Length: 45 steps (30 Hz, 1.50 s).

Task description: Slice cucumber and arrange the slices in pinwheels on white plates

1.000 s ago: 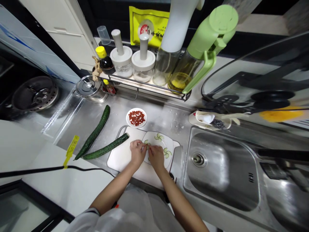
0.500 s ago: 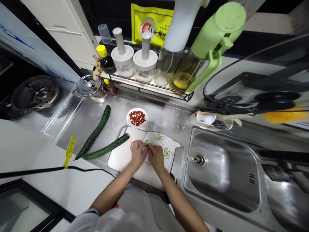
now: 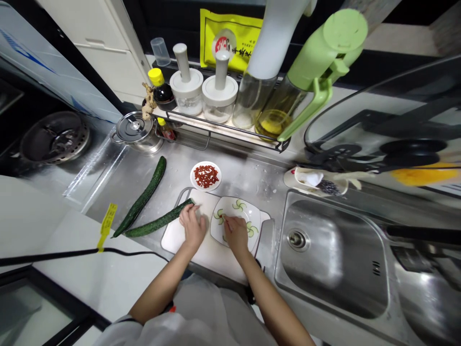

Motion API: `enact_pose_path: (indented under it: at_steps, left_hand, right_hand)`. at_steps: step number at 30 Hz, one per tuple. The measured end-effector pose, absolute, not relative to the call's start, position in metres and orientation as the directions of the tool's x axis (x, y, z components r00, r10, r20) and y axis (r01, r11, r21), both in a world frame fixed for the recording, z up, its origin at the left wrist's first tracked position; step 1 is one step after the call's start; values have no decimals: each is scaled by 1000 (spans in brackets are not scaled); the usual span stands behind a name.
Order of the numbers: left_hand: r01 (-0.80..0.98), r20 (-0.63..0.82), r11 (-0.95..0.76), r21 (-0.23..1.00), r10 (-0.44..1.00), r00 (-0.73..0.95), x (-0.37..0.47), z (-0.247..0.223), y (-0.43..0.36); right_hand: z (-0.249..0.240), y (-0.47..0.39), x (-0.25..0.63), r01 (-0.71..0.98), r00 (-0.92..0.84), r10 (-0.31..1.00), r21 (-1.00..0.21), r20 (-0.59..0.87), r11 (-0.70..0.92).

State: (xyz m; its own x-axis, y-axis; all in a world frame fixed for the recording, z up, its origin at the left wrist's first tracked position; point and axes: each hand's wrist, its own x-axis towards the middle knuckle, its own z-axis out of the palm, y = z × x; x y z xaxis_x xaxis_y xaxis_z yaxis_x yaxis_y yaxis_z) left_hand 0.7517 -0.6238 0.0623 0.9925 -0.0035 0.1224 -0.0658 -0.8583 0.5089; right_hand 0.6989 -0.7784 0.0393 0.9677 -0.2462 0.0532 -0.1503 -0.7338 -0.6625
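My left hand (image 3: pixel 192 226) is over the cutting board (image 3: pixel 209 262), its fingers loosely bent and apart near the cut end of a cucumber (image 3: pixel 162 221). My right hand (image 3: pixel 236 234) reaches over a white plate (image 3: pixel 254 211), thumb and fingertips pinched at the left side. A tiny red bit, which looks like a goji berry (image 3: pixel 221 216), shows at those fingertips. Thin green cucumber slices (image 3: pixel 239 205) form pinwheels on the plate; my right hand partly covers some. Behind the board, a small white dish (image 3: pixel 193 180) holds many red goji berries (image 3: pixel 206 177).
Another whole cucumber (image 3: pixel 142 197) lies on the steel counter to the left. A lidded pot (image 3: pixel 137 132) stands behind it. Seasoning jars (image 3: pixel 219 96) and bottles line the rack (image 3: pixel 223 125). To the right is a sink (image 3: pixel 331 254); a knife-like flat blade (image 3: pixel 265 242) lies beside the board.
My hands, which were together over the plate's left side, have parted. The left has moved left toward the cucumber's end; the right stays at the plate, pinching.
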Motion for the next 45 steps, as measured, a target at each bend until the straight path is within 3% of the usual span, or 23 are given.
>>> enact_pose_path:
  at_steps: [7, 14, 24, 32, 39, 45]
  left_hand:
    - [103, -5, -942, 318, 107, 994, 779, 69, -591]
    - [83, -51, -951, 299, 70, 996, 785, 71, -573]
    - [42, -216, -967, 252, -14, 976, 756, 81, -559]
    - [50, -289, -965, 257, -27, 957, 755, 86, -557]
    - [18, -339, -968, 249, -70, 938, 746, 85, -553]
    - [3, -340, -971, 241, -81, 937, 747, 86, -554]
  right_hand:
    - [44, -773, 710, -135, 968, -243, -701, 57, -701]
    - [54, -782, 751, -153, 971, -239, -720, 19, -677]
    - [43, -793, 855, -413, 904, -367, -667, -218, -620]
    - [23, -794, 893, -631, 751, -536, -655, -385, -415]
    - [14, -790, 898, -645, 725, -420, -753, -546, -135]
    - [15, -788, 893, -599, 740, -329, -797, -587, 76]
